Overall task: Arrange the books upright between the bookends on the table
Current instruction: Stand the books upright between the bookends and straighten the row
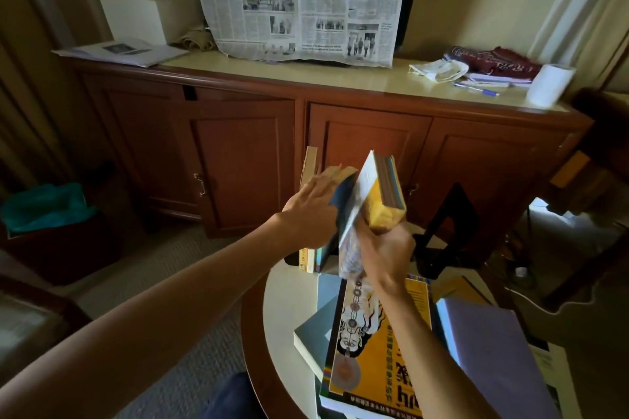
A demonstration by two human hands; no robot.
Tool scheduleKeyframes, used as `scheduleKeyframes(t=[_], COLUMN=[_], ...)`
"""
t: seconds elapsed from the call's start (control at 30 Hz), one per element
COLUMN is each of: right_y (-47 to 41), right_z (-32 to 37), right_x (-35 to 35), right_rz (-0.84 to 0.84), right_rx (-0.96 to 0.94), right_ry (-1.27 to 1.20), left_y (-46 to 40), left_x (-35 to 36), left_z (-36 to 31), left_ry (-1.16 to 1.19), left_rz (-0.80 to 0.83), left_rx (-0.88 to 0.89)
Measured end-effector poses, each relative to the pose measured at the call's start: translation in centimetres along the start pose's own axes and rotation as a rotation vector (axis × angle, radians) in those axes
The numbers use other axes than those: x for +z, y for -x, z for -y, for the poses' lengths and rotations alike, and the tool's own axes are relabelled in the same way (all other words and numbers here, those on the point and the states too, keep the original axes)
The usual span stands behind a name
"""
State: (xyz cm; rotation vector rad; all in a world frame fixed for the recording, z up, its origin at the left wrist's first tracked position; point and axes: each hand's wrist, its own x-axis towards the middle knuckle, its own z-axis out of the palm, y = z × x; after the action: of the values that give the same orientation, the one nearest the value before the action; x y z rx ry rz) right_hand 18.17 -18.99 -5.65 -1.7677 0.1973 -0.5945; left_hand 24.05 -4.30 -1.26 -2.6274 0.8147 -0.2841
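Note:
My right hand (386, 253) grips the lower corner of a thick yellow-and-white book (377, 194), held tilted above the round table (289, 296). My left hand (311, 211) presses flat against several upright books (335, 211) at the table's far edge, leaning them left. A black bookend (442, 224) stands to the right of my right hand. The left bookend is hidden behind the books. More books lie flat in front: a yellow illustrated one (377, 347) on a grey one (315, 333), and a lavender one (493, 350) at the right.
A wooden sideboard (340, 146) stands close behind the table, with a newspaper (303, 0) draped over a screen, papers, a pen and a paper roll (548, 83) on top. A bin with a teal bag (44, 207) is on the floor at left.

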Motion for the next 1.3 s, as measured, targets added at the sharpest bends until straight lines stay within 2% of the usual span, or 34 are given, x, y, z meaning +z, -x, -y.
scheduleKeyframes(t=[0.1, 0.17, 0.23, 0.33, 0.5, 0.67, 0.77, 0.87, 0.93, 1.07, 1.3], right_y=[-2.9, -4.5, -5.1, -4.7, -3.4, -2.9, -2.2, -1.3, -1.0, -0.3, 0.0], right_z=[0.1, -0.2, -0.5, -1.9, -3.8, -3.8, -4.6, -4.7, -4.9, -5.1, -5.3], right_x=[2.9, 4.2, 5.1, 5.9, 4.8, 4.5, 4.4, 3.9, 3.8, 4.0, 4.2], right_rz=[0.04, 0.03, 0.058, 0.155, 0.29, 0.371, 0.363, 0.377, 0.39, 0.412, 0.388], right_rx=[-0.007, -0.012, -0.014, -0.035, 0.092, 0.084, 0.051, 0.04, 0.035, 0.023, -0.005], right_ry=[0.033, 0.1, 0.171, 0.243, 0.079, -0.046, -0.058, -0.019, 0.016, 0.093, 0.175], left_y=[0.6, 0.6, 0.5, 0.2, 0.3, 0.9, 1.3, 1.5, 1.6, 1.7, 1.9], left_x=[0.4, 0.4, 0.6, 0.9, 1.6, 1.3, 2.0, 2.6, 2.5, 2.5, 1.4], left_z=[1.2, 1.8, 2.2, 3.1, 3.7, 3.6, 3.8, 4.1, 4.0, 3.9, 3.7], left_ry=[-0.078, -0.099, -0.073, -0.002, 0.124, 0.205, 0.172, 0.114, 0.046, 0.019, 0.138], left_rz=[0.006, -0.08, -0.147, -0.15, -0.212, -0.305, -0.364, -0.248, -0.189, -0.192, -0.061], left_rx=[0.062, 0.106, 0.16, 0.182, 0.21, 0.218, 0.123, -0.017, -0.05, 0.013, 0.023])
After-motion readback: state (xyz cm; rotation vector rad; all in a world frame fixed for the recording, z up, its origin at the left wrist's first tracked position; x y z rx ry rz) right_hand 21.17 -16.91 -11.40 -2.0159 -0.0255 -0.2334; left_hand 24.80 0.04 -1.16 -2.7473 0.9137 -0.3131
